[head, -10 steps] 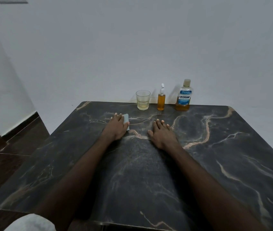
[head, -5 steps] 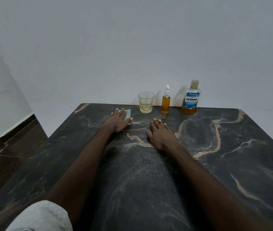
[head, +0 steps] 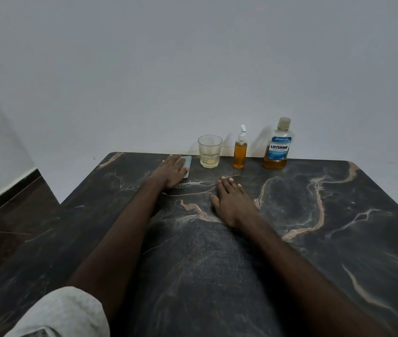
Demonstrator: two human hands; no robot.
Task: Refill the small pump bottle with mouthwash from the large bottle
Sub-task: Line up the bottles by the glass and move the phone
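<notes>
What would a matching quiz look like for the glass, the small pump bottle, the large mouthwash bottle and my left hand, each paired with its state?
Things
1. glass
2. small pump bottle
3. large bottle
4. left hand

States
A. lies flat on a pale blue flat object
B. capped, amber liquid only near the base
C. a little pale liquid at the bottom
D. amber liquid almost up to the pump

Pairs: 1-C, 2-D, 3-B, 4-A
</notes>
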